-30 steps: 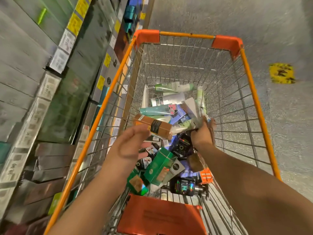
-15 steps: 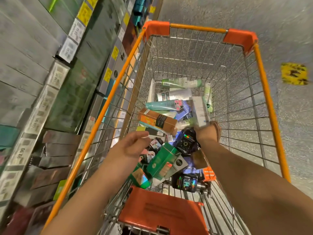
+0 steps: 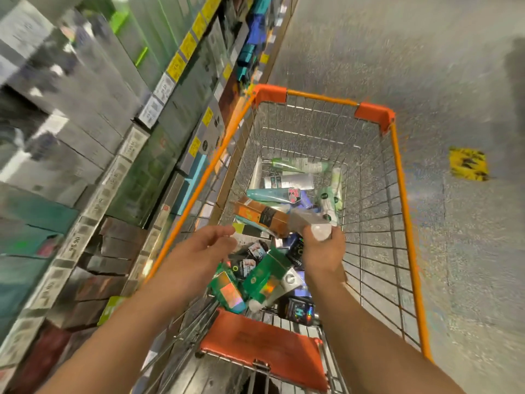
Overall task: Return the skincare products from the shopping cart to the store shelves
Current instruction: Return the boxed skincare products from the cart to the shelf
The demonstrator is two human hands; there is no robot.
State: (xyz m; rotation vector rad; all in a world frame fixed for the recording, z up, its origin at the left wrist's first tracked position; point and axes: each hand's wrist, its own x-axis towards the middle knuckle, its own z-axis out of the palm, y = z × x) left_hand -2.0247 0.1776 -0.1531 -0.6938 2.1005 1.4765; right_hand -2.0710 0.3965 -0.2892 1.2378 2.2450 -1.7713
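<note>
I am holding a pale box (image 3: 312, 223) in my right hand (image 3: 324, 253), fingers curled round its near end, above the cart (image 3: 397, 177). My left hand (image 3: 199, 253) is hovering loosely spread, empty, just beside it. I am thinking the left hand should support the box before swinging left to the shelves (image 3: 119, 155). Blur is hiding the box's label and the shelf tags.
</note>
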